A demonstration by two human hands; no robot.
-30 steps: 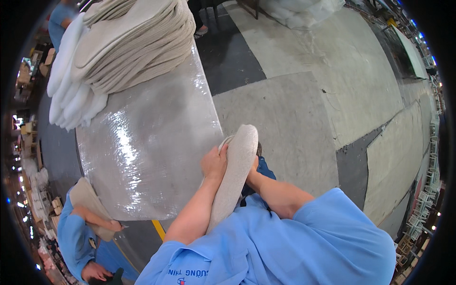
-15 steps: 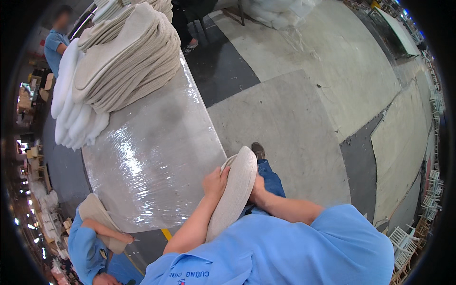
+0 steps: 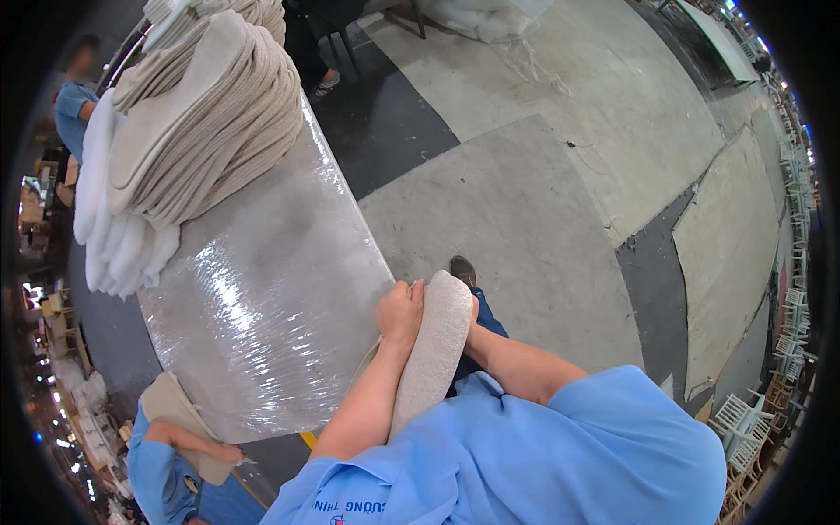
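A beige fabric cushion cover (image 3: pixel 435 350), long and round-ended, stands on edge in front of my body, just off the table's near right corner. My left hand (image 3: pixel 401 312) is closed at its upper left side, fingers pinching the edge. A thin cord or strip of edging hangs from that hand along my forearm. On the other side my right hand (image 3: pixel 475 331) grips the cover, with most of its fingers hidden behind the fabric.
A table (image 3: pixel 289 289) wrapped in shiny clear film lies to my left. At its far end rise a stack of beige covers (image 3: pixel 219 122) and white padding pieces (image 3: pixel 114 236). A co-worker (image 3: pixel 162 455) at lower left holds another beige piece (image 3: pixel 182 416). Another person (image 3: pixel 74 109) stands far left.
The cover has turned so its flat face shows more, and its top end has tipped slightly left. My left hand has moved up along its edge. The whole view has shifted a little.
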